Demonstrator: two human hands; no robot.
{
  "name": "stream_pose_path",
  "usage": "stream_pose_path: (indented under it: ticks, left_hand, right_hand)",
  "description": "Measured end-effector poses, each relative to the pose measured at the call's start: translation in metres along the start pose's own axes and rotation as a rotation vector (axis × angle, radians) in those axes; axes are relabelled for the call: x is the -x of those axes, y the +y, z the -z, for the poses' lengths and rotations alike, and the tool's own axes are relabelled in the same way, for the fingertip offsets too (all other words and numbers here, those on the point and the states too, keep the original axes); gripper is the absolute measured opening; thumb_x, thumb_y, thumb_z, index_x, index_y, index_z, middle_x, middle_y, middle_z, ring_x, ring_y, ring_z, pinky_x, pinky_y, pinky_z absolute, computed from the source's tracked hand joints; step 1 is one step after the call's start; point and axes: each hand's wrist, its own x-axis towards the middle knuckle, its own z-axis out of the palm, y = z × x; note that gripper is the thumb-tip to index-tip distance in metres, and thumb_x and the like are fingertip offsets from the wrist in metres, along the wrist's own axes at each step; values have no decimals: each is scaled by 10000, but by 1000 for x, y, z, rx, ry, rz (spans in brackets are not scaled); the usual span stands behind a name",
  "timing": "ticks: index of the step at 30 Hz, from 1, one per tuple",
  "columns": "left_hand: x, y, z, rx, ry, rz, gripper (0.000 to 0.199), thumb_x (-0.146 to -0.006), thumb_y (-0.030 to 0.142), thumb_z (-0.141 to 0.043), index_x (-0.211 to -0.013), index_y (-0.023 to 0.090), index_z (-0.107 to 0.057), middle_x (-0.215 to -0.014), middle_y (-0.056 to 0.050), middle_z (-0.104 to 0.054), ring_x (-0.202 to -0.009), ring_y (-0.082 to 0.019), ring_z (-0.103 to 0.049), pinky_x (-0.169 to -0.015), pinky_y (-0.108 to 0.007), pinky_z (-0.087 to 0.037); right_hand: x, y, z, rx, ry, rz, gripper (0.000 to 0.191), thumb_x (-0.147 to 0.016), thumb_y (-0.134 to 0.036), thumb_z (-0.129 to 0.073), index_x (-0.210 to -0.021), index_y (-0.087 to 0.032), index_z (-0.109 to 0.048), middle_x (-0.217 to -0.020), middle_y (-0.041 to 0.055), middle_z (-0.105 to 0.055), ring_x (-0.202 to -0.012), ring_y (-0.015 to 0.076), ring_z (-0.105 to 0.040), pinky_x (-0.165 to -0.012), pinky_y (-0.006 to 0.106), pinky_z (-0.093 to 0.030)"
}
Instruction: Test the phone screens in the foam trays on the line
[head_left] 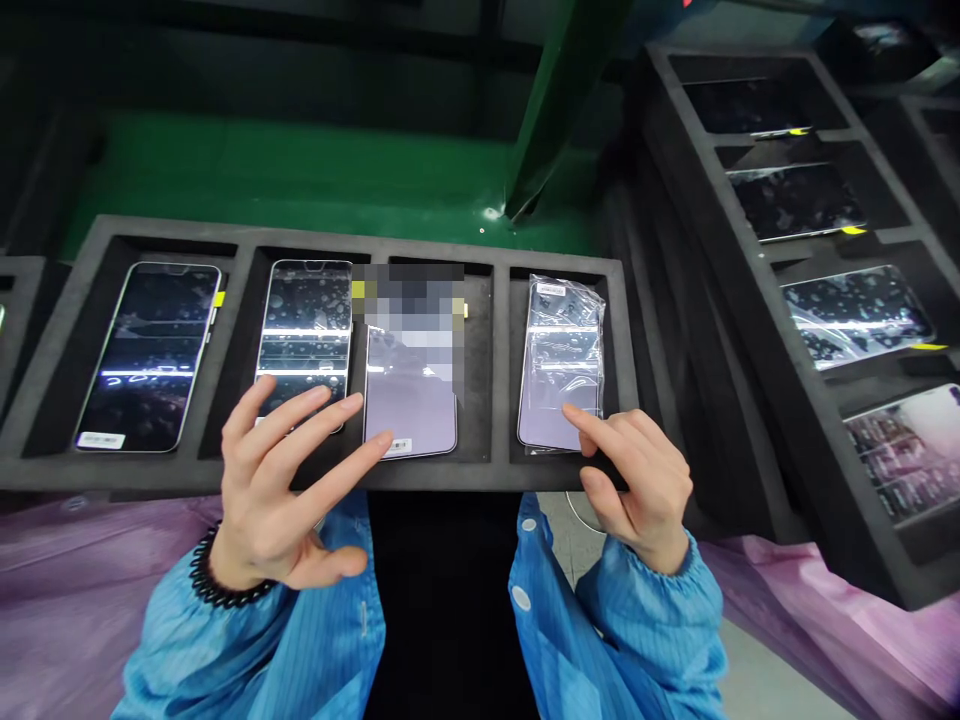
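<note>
Right now both hands hover over a dark foam tray (67,300) with four slots, each slot holding a phone. Her left hand (281,480) is spread wide, fingers splayed and gripping nothing; its fingertips lie over the lower end of the second phone (307,330) and reach toward the bottom of the third phone (411,410), whose upper part is blurred out. The right hand (637,480) is loosely curled, forefinger stretched out so its tip touches the lower right corner of the bagged phone (561,360) in the rightmost slot; it pinches nothing that I can see. That phone lies flat in clear wrap, a small label at its top. The first phone (150,350), in the leftmost slot, sits untouched, a white sticker at its lower end. A black bead bracelet (214,590) circles the left wrist above blue sleeves. To the right stands a second tray (675,130), tilted, with more phones in its slots. Green surface shows behind the trays.
</note>
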Motion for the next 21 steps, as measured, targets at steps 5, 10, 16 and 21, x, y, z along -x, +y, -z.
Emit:
stream_pose_path:
  ticks: [5, 10, 16, 21]
  left_hand:
    - [1, 0, 2, -7, -53, -9, 642, -946, 657, -295, -1281, 258, -669, -1318, -126, -638, -1263, -326, -566, -1169, -619, -362]
    - [2, -4, -1, 8, 7, -32, 697, -927, 666, -311, -1401, 235, -587, -1464, -112, -553, -1304, -333, -551, -1185, -580, -365]
    - [1, -6, -4, 21, 59, -55, 720, -923, 664, -306, -1406, 207, -583, -1477, -112, -545, -1319, -329, -538, -1193, -556, -370]
    - [1, -3, -2, 24, 40, -35, 694, -940, 653, -309, -1389, 210, -597, -1452, -135, -552, -1317, -327, -530, -1185, -576, -370]
  right_hand:
    - [-1, 0, 2, 31, -53, 36, 332, -999, -237, -475, -1231, -169, -703, -804, 48, -627, -691, 171, -492, -638, 334, -394]
    - [-1, -1, 0, 6, -27, 6, 412, -1006, -286, -454, -1374, -182, -605, -769, 27, -612, -675, 172, -506, -623, 326, -401]
    - [1, 1, -1, -35, 3, -14, 486, -1007, -302, -465, -1476, -180, -498, -731, 12, -572, -660, 170, -500, -616, 323, -402]
    - [-2, -1, 2, 9, -26, 20, 458, -1018, -287, -449, -1453, -182, -544, -792, 32, -619, -695, 172, -523, -635, 327, -419]
